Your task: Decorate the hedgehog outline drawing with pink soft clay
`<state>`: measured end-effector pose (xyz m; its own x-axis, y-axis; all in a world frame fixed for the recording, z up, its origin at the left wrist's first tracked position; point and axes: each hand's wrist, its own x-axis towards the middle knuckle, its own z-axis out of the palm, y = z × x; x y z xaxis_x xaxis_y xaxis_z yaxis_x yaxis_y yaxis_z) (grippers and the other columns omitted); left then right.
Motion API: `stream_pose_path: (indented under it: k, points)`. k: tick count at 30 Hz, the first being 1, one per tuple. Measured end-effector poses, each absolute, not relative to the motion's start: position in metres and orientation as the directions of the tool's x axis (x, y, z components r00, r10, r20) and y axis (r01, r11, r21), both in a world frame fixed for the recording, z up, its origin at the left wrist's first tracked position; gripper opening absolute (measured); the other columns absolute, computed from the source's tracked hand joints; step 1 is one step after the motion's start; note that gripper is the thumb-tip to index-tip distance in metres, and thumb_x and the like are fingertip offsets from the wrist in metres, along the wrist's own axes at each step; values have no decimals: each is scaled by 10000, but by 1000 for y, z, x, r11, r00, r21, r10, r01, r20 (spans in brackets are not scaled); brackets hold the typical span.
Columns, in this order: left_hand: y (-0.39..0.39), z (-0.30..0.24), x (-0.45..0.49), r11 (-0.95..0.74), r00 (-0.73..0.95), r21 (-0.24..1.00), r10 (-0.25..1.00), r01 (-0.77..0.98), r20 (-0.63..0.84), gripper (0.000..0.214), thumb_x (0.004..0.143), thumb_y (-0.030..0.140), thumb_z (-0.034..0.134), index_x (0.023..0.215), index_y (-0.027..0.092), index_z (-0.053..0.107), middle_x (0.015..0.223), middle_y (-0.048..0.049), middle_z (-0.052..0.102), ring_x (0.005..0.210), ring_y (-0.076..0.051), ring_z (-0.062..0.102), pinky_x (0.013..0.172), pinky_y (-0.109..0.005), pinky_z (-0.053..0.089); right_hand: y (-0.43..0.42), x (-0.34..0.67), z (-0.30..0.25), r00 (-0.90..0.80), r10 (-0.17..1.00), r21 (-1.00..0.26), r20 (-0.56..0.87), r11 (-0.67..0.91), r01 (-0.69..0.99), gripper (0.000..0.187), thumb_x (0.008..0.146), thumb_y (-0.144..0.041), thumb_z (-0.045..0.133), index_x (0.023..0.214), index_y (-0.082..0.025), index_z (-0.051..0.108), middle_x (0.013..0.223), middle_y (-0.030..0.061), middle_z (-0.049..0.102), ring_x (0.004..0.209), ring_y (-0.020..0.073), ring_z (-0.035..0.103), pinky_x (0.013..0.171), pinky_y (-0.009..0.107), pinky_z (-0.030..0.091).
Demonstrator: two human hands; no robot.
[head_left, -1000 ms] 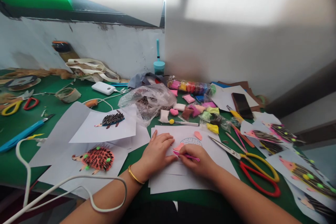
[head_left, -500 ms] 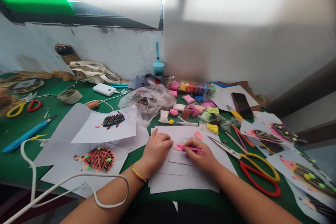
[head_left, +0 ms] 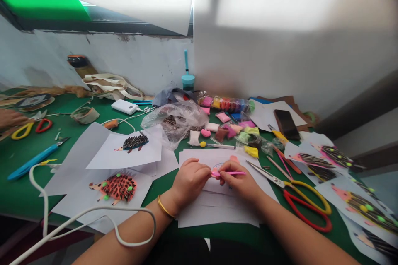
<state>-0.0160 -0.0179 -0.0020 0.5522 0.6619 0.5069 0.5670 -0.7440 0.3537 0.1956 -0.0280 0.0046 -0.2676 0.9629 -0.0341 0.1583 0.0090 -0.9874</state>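
A small lump of pink clay (head_left: pixel 215 173) sits between the hands, pinched by the fingers (head_left: pixel 205 169) of the left hand (head_left: pixel 190 181) just above a stack of white paper (head_left: pixel 217 211). The right hand (head_left: pixel 239 185) has its fingers closed around a thin pink stick (head_left: pixel 236 173), whose tip meets the clay. On the top sheet, a drawn circle (head_left: pixel 222 166) is partly hidden by the hands, and a second pink piece (head_left: pixel 234 158) lies just beyond them. A gold bangle (head_left: pixel 164 207) circles the left wrist. Red-and-yellow scissors (head_left: pixel 298 203) lie open to the right of the paper on the green table (head_left: pixel 160 192). A clay hedgehog picture (head_left: pixel 118 187) lies to the left, and clay packets (head_left: pixel 225 126) are scattered ahead. At the far left edge, another person's hand (head_left: pixel 10 119) rests near small scissors (head_left: pixel 31 126).
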Motion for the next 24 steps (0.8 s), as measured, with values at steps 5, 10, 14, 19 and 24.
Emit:
stream_pose_path:
  k: [5, 10, 14, 19, 24]
  points:
    - [-20, 6, -15, -756, 520, 404, 650, 515, 554, 153, 941, 190, 488, 867, 226, 617, 800, -14, 683, 776, -159, 613, 934, -389, 489, -27, 200, 5, -335, 940, -997, -69, -58, 42, 342, 829, -531, 663, 813, -197, 593, 752, 34, 707, 648, 157, 657, 617, 290, 518]
    - [-16, 5, -22, -648, 303, 568, 751, 507, 586, 134, 923, 201, 504, 858, 229, 617, 779, -12, 656, 804, -168, 621, 949, -418, 505, -22, 212, -3, -200, 979, -998, -36, -45, -39, 333, 865, -529, 625, 824, -201, 590, 783, 37, 697, 656, 151, 638, 627, 295, 530]
    - [-9, -5, -29, -597, 248, 615, 791, 514, 560, 193, 957, 239, 508, 1083, 240, 654, 977, -43, 701, 1000, -195, 641, 943, -398, 516, -17, 228, -4, -33, 999, -1000, 10, 11, 29, 304, 848, -507, 656, 863, -206, 610, 779, 31, 680, 682, 162, 636, 641, 301, 539]
    - [-7, -6, -34, -538, 261, 622, 835, 569, 485, 185, 956, 338, 539, 892, 211, 657, 855, -29, 701, 823, -178, 649, 775, -329, 524, -14, 244, 6, 126, 982, -963, 140, 106, 250, 284, 884, -486, 606, 955, -212, 635, 854, 49, 687, 740, 187, 652, 710, 342, 552]
    - [-7, -4, -35, -471, 248, 599, 873, 647, 419, 345, 977, 410, 452, 748, 200, 602, 714, -24, 639, 696, -172, 599, 664, -308, 485, -12, 250, 1, 96, 976, -880, 195, 131, 456, 275, 922, -452, 545, 1010, -214, 651, 907, 58, 705, 774, 208, 672, 725, 351, 545]
